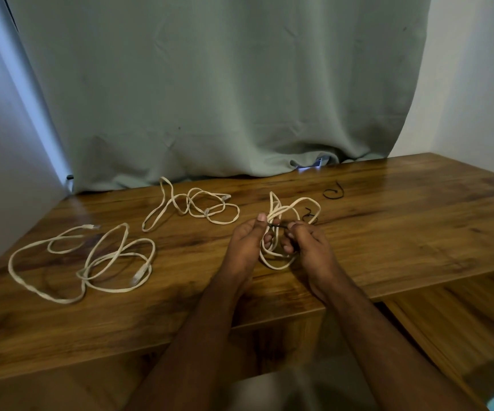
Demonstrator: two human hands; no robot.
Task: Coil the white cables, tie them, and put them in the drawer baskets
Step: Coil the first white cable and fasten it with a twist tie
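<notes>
landmark: wooden table (388,232), everything placed relative to it
left hand (247,243): over the table's middle, near the front edge; thumb and forefinger pinch one end of a thin black tie (278,225), other fingers curled in around the cable loops
right hand (308,247): just beside the left one, slightly toward the table's right; fingertips pinch the other end of the same tie, remaining fingers curled under against the loops
coiled cable (278,229): white, bunched into long loops between both hands, upper loops fanning toward the table's back, lowest loop resting on the top just in front of the fingers
tie: short black strand stretched across the bundle between the two pinches; a loose dark tail curls out on the right side of the bundle; can't tell how many turns it makes
second cable (192,204): white, loose, uncoiled, lying left of the hands toward the table's back edge
third cable (91,259): white, loose, big sprawling loops on the table's left part, nearer the front; plug ends visible
spare tie (333,192): black, curled, lying alone right of the hands toward the table's back
curtain (210,84): grey-green, hangs behind the table, hem bunched on its back edge
drawer (462,321): wooden, below the table's right front edge, contents not readable
</notes>
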